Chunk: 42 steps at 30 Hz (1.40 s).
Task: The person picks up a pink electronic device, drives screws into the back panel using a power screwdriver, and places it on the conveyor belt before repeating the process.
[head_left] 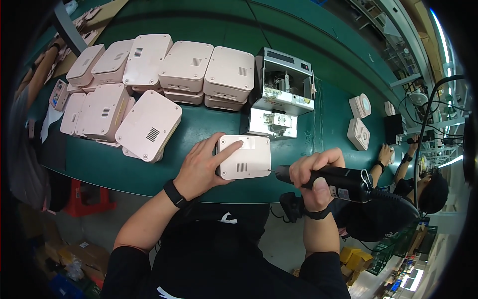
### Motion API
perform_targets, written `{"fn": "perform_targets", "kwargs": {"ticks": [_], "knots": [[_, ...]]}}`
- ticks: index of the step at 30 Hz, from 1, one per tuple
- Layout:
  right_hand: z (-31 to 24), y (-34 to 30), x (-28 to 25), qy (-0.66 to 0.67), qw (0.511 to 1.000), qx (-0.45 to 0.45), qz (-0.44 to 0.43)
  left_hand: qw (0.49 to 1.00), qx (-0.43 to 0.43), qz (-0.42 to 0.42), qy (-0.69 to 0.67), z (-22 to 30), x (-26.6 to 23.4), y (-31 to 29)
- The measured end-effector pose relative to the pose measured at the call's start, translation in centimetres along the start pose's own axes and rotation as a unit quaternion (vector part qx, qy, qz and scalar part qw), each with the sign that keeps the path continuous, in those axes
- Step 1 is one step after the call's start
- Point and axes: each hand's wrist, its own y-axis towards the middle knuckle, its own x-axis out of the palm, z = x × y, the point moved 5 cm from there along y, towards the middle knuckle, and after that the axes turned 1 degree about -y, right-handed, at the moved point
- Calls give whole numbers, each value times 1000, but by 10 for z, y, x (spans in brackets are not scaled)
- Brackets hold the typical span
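"What have you got under your hands?"

"A pale pinkish-white plastic box (256,159) with rounded corners, lying on the dark green tabletop (209,122) right in front of me, its slotted vent (242,167) facing up. My left hand (199,162) grips it along its left side, thumb at the near edge and index finger stretched across the top, by the small pale rectangular label (249,144)."

"And the other hand?"

"My right hand (314,174) is wrapped round a black cylindrical electric screwdriver (346,183), held almost level, its thin metal bit (270,170) pointing left at the box's near right corner."

"So which step is this?"

"Fastening the cover at that corner, I'd judge. I can't tell whether the bit touches the box or sits just off it, nor whether a screw is on it."

"What does the next move call for?"

"Getting the tip squarely into the corner hole. From this angle the tool looks laid over, so I'd want it stood up straighter before driving, with my left hand bracing the box against the twist."

"Where would a screw come from?"

"Probably the silver-and-black metal machine (286,79) beyond the box; it looks like a screw feeder. To its left stand the stacked pale boxes (229,74), much like mine."
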Motion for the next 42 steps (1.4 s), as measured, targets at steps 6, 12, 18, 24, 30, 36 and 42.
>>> {"fn": "perform_targets", "kwargs": {"ticks": [6, 12, 18, 24, 30, 36, 42], "knots": [[0, 3, 3, -2, 999, -1, -36, 1000, 1, -2, 1, 1, -2, 2], [-5, 12, 0, 10, 1000, 0, 23, 1000, 2, -5, 2, -1, -2, 2], [-25, 55, -7, 28, 988, -135, 72, 1000, -3, -9, -4, 0, -1, 1], [-11, 72, -5, -40, 989, -104, 98, 1000, 0, -7, -2, 1, 0, 1], [-22, 23, 20, 36, 998, -32, 39, 1000, 5, 5, -7, -2, -1, 0], [-23, 4, 40, 35, 999, 7, 12, 1000, 6, 17, -7, -5, 0, 0], [-9, -7, 41, 29, 998, 40, -33, 1000, 12, 28, -6, -2, 2, -1]]}}
